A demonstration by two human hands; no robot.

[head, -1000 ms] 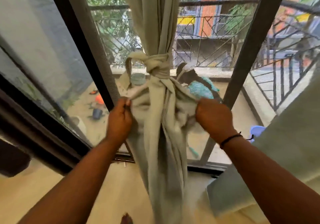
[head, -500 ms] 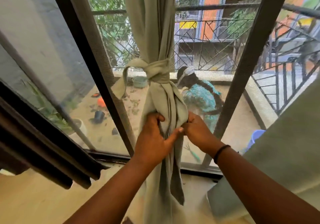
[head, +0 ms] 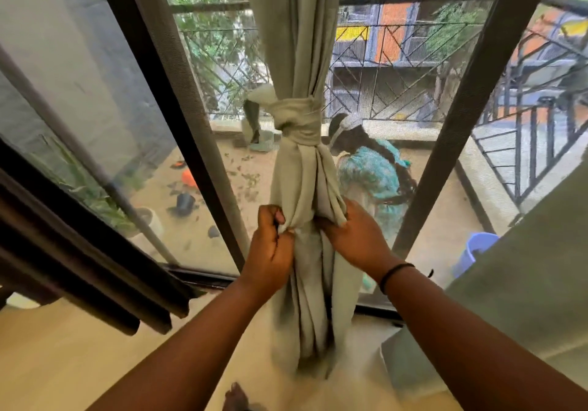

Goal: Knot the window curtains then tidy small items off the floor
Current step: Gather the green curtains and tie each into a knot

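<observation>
Curtain [head: 296,45] of pale green cloth hangs down the middle of my view, tied into a knot [head: 297,121] at about mid-height, with a loose tail [head: 257,105] poking out to the knot's left. Going from the left, I see a dark rail [head: 79,251] slanting across the lower corner, then glass [head: 79,76] backed by a grey wall, then a dark frame post [head: 178,108] leaning inward. Through the glass lies a sandy yard with an orange item [head: 189,178] and a dark pot [head: 185,202] on the ground. My left hand [head: 270,245] clenches the left edge of the gathered cloth just below the knot, fingers curled tight round a fold. My right hand [head: 353,239] grasps the bundle from the other side, fingers wrapped round its folds, a black band [head: 396,272] on the wrist; the two hands lie close together on the cloth. Below them the bundle drops to the pale floor [head: 63,363]. Beyond the glass, right of the cloth, a person in a teal garment [head: 372,175] bends over in the yard. Farther right stand a second post [head: 471,108], a blue bucket [head: 474,250] and a metal railing [head: 525,143], with another pale green cloth [head: 525,283] filling the lower right corner.
</observation>
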